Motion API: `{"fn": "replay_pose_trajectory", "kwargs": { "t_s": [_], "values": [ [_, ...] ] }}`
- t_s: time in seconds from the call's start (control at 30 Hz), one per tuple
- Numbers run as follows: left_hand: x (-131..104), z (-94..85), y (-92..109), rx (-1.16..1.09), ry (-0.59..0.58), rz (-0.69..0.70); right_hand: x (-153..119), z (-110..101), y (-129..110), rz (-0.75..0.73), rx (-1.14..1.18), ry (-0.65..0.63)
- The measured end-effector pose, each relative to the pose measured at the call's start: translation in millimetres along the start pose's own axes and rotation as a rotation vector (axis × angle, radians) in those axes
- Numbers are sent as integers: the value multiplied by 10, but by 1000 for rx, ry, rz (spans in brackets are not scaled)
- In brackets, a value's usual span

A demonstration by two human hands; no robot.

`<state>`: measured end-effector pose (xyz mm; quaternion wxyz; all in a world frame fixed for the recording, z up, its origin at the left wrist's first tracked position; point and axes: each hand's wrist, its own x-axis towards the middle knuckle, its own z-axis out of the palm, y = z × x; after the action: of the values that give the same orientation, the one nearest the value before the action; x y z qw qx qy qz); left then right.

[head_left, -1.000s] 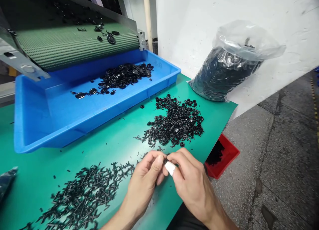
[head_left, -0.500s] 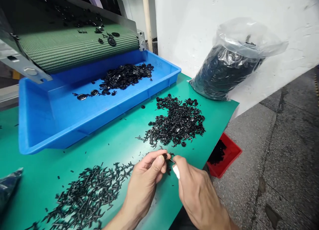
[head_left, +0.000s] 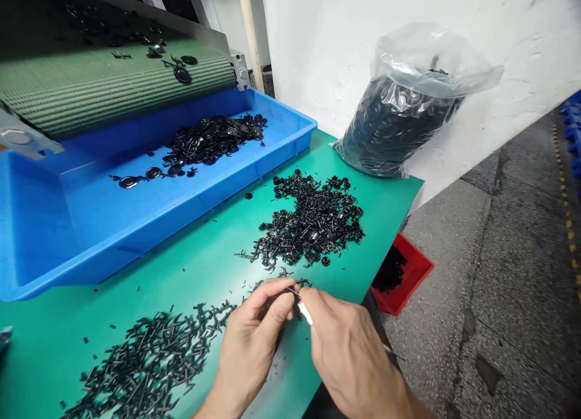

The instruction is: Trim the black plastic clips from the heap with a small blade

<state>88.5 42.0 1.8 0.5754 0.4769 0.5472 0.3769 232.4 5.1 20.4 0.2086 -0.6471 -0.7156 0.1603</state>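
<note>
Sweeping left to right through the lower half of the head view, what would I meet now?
Going by their middles: heap of thin black branched pieces → left hand → right hand → red bin → yellow-dashed floor line.

Change from the preceding frames: the right hand [head_left: 354, 346], drawn back just before, has closed in again on the left hand [head_left: 252, 340]. A thin rod [head_left: 294, 292] now spans their fingertips, largely hiding the small dark round piece. The view has turned rightward, revealing more blue crates [head_left: 572, 131] and less plastic bag [head_left: 4, 339]
</note>
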Motion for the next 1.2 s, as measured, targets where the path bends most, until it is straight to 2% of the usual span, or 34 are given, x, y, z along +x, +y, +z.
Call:
{"fn": "replay_pose_trajectory", "kwargs": {
  "t_s": [0.1,0.17,0.23,0.37,0.43,0.53,0.63,0.8,0.9,1.0,1.1,1.2],
  "values": [
    [2,-33,28,140,-15,55,78,-81,118,43,153,-199],
    [-3,-21,35,161,-31,40,101,-107,217,83,198,-266],
    [-8,16,42,115,-13,-2,102,-106,316,143,196,-224],
    [17,77,68,-96,20,-116,125,-63,475,208,145,65],
    [46,77,83,-224,-12,-185,166,-45,515,188,90,132],
    [79,55,97,-366,-88,-275,231,-31,523,152,13,103],
    [84,49,84,-399,-169,-324,243,-24,483,160,45,98],
    [58,96,12,-359,-239,-265,146,-4,283,167,268,120],
    [45,114,-7,-429,-305,-269,89,-7,123,98,313,145],
    [49,112,6,-504,-288,-274,42,-52,27,-9,312,90],
    [63,112,24,-531,-240,-263,-19,-99,37,-74,189,26],
    [69,114,14,-517,-209,-257,-79,-102,102,-96,9,75]
  ]
}}
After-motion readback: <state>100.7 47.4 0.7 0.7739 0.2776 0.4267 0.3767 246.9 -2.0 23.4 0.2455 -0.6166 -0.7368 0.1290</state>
